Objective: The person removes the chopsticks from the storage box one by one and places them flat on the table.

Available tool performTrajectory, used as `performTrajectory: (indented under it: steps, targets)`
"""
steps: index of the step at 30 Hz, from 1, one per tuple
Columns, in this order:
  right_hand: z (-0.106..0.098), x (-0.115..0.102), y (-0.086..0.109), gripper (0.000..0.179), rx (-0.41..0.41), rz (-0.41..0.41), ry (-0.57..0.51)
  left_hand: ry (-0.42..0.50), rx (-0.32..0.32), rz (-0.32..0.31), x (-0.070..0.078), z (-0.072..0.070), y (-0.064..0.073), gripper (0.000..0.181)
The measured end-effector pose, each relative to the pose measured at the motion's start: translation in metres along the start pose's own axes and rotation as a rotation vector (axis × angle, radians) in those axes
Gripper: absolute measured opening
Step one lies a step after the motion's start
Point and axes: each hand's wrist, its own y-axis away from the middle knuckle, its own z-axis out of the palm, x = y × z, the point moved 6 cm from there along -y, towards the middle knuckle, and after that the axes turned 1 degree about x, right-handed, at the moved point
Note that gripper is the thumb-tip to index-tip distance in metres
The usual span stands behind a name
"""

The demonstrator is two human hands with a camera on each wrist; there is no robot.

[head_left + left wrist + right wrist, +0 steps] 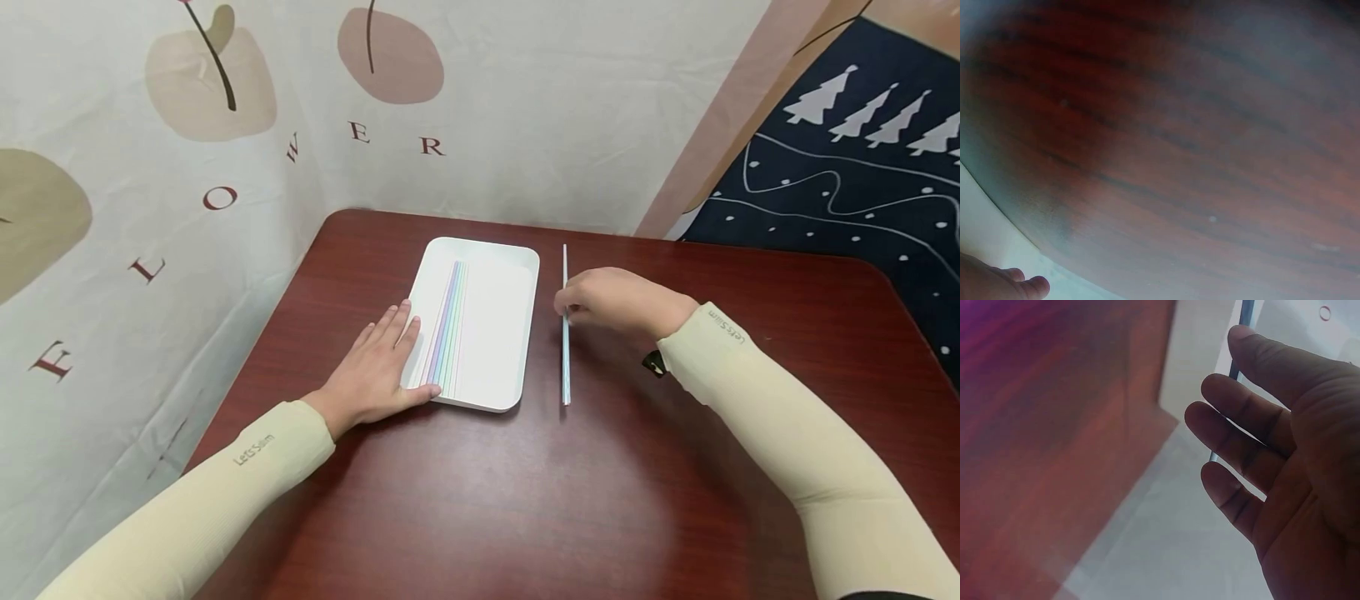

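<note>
A white tray holds a row of several thin pastel straws, fanned slightly toward the near end. My left hand rests spread over the tray's near left corner, fingers straight along the left rim and thumb across the front rim by the straw ends. To the right of the tray, my right hand pinches a pale straw bundle between thumb and fingers, lengthwise beside the tray. In the right wrist view the fingers hide part of that bundle. The left wrist view catches only fingertips at the tray's edge.
A dark red wooden table lies under everything. Behind it and at the left hangs a white printed cloth, with a dark blue tree-patterned cloth at the right. A small black object sits under the right wrist.
</note>
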Motion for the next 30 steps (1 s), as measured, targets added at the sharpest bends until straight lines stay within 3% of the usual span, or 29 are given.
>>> performTrajectory:
  steps: [11, 30]
  targets:
    - [0.028, 0.007, 0.011, 0.025, -0.055, -0.007, 0.001, -0.002, -0.003, -0.002, 0.0, -0.001, 0.0, 0.11]
    - [0.042, 0.007, 0.008, 0.018, -0.08, -0.003, 0.007, 0.004, 0.0, 0.01, 0.001, -0.001, 0.0, 0.109]
